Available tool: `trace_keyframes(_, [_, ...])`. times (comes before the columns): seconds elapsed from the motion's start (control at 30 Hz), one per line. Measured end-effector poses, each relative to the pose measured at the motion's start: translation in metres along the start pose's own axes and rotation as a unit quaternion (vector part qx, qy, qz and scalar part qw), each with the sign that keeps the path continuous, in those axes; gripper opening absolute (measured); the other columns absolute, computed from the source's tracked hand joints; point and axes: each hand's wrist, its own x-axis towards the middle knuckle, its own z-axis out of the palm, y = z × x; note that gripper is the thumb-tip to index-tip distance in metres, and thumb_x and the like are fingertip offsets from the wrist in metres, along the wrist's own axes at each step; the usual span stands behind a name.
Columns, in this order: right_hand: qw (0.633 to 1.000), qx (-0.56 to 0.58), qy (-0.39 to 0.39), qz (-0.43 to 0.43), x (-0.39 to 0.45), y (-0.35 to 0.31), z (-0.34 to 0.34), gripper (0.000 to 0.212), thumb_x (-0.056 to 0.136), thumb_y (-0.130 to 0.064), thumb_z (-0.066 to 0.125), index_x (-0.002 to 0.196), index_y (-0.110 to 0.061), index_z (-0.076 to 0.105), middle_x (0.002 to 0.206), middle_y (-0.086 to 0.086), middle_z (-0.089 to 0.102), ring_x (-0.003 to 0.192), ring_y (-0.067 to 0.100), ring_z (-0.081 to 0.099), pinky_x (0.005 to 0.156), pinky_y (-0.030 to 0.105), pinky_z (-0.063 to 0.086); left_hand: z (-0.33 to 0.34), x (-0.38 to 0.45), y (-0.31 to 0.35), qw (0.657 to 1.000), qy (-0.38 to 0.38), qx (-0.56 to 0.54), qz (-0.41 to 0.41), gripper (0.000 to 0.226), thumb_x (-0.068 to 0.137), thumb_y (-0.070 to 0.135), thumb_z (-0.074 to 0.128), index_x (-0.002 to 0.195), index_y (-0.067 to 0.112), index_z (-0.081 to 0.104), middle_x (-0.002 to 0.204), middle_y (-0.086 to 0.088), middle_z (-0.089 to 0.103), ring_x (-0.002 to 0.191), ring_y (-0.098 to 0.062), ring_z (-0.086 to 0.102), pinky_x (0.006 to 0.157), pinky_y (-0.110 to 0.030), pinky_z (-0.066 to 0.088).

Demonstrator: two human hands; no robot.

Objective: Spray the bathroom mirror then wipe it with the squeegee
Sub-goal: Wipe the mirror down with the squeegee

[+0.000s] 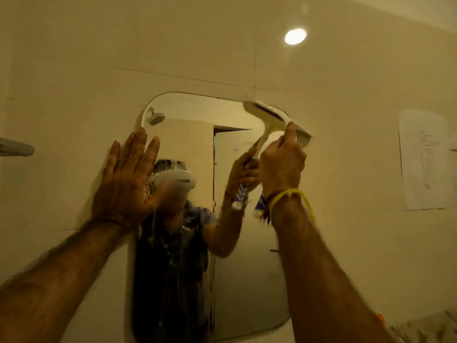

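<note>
Both hands are raised: the left hand (123, 179) lies flat, fingers spread, on the mirror (237, 280) edge; the right hand (282, 162) grips the squeegee (268, 117) at the top right corner. Wiping appears underway; next likely needs a steady downward pull.

A paper sheet (423, 159) hangs on the tiled wall (346, 169); a shelf edge (14, 147) juts at left.

Dim yellowish cast, ceiling light (295, 36) glare, motion blur, wide-angle edge distortion.
</note>
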Motion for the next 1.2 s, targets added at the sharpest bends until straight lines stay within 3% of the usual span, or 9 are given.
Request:
trace_keyframes(0.1, [0.999, 0.011, 0.019, 0.026, 0.002, -0.005, -0.001, 0.047, 0.101, -0.016, 0.039, 0.149, -0.016, 0.039, 0.077, -0.001, 0.062, 0.053, 0.000, 0.048, 0.040, 0.006, 0.032, -0.001, -0.001, 0.000, 1.000, -0.004, 0.001, -0.007, 0.081, 0.098, 0.062, 0.033, 0.162, 0.015, 0.021, 0.169, -0.015, 0.016, 0.158, -0.029, 0.013, 0.127, -0.054, 0.011])
trace_keyframes(0.17, [0.999, 0.027, 0.010, 0.014, -0.037, 0.001, -0.001, 0.047, 0.103, -0.017, 0.040, 0.150, -0.015, 0.036, 0.061, -0.010, 0.050, 0.044, 0.001, 0.048, 0.036, 0.008, 0.041, -0.002, -0.001, 0.001, 1.000, -0.010, 0.001, -0.011, 0.081, 0.097, 0.060, 0.034, 0.162, 0.014, 0.020, 0.169, -0.015, 0.015, 0.158, -0.028, 0.012, 0.127, -0.054, 0.010])
trace_keyframes(0.27, [0.999, 0.019, -0.041, 0.015, -0.077, 0.009, -0.008, 0.052, 0.104, -0.024, 0.039, 0.154, -0.020, 0.026, 0.061, -0.001, 0.055, 0.051, 0.013, 0.060, 0.050, 0.028, 0.059, -0.003, -0.001, 0.002, 1.000, -0.013, 0.003, -0.008, 0.080, 0.097, 0.059, 0.035, 0.162, 0.014, 0.020, 0.170, -0.013, 0.013, 0.158, -0.027, 0.011, 0.127, -0.053, 0.009])
trace_keyframes(0.37, [1.000, 0.006, -0.006, 0.008, -0.046, 0.004, -0.004, 0.049, 0.103, -0.018, 0.041, 0.151, -0.016, 0.035, 0.057, -0.012, 0.042, 0.044, 0.002, 0.047, 0.037, 0.007, 0.041, 0.000, -0.001, -0.001, 1.000, -0.013, 0.008, -0.008, 0.080, 0.099, 0.062, 0.031, 0.163, 0.016, 0.018, 0.170, -0.012, 0.012, 0.158, -0.026, 0.010, 0.127, -0.054, 0.009])
trace_keyframes(0.47, [1.000, -0.009, 0.002, 0.022, -0.033, -0.002, -0.002, 0.049, 0.102, -0.020, 0.040, 0.151, -0.017, 0.035, 0.057, -0.014, 0.038, 0.044, -0.001, 0.041, 0.034, 0.006, 0.027, 0.001, -0.002, -0.002, 1.000, -0.016, 0.007, -0.008, 0.080, 0.098, 0.062, 0.033, 0.163, 0.017, 0.016, 0.171, -0.010, 0.009, 0.158, -0.024, 0.009, 0.127, -0.054, 0.009])
trace_keyframes(0.67, [0.997, 0.031, -0.062, -0.020, -0.115, -0.003, -0.009, 0.059, 0.099, -0.037, 0.028, 0.156, -0.023, 0.021, 0.060, -0.002, 0.052, 0.050, 0.012, 0.057, 0.049, 0.030, 0.058, 0.001, -0.001, -0.002, 1.000, -0.009, 0.010, -0.006, 0.080, 0.098, 0.063, 0.029, 0.163, 0.016, 0.017, 0.171, -0.009, 0.010, 0.158, -0.023, 0.008, 0.128, -0.051, 0.008])
trace_keyframes(0.83, [0.999, 0.022, -0.038, 0.002, -0.045, -0.027, 0.003, 0.050, 0.103, -0.019, 0.039, 0.152, -0.016, 0.032, 0.059, -0.013, 0.040, 0.048, -0.001, 0.043, 0.041, 0.001, 0.038, 0.001, -0.001, -0.002, 1.000, -0.012, 0.002, -0.007, 0.080, 0.099, 0.063, 0.028, 0.163, 0.017, 0.016, 0.171, -0.009, 0.010, 0.159, -0.022, 0.008, 0.128, -0.050, 0.008])
trace_keyframes(1.03, [0.986, 0.009, -0.150, -0.076, -0.148, -0.023, -0.009, 0.064, 0.103, -0.028, 0.044, 0.157, -0.025, 0.011, 0.067, -0.002, 0.054, 0.054, 0.006, 0.052, 0.056, 0.020, 0.055, -0.007, 0.000, 0.003, 0.999, -0.004, -0.025, -0.028, 0.073, 0.098, 0.048, 0.033, 0.160, 0.010, 0.026, 0.168, -0.014, 0.020, 0.156, -0.028, 0.018, 0.127, -0.052, 0.013])
trace_keyframes(1.2, [0.988, 0.014, -0.133, -0.083, -0.083, -0.048, 0.009, 0.058, 0.103, -0.024, 0.042, 0.156, -0.023, 0.020, 0.059, -0.005, 0.050, 0.050, 0.009, 0.055, 0.055, 0.025, 0.056, -0.009, -0.003, 0.004, 0.997, 0.024, -0.017, -0.070, 0.069, 0.097, 0.037, 0.033, 0.158, 0.006, 0.030, 0.165, -0.016, 0.027, 0.155, -0.030, 0.023, 0.128, -0.050, 0.010])
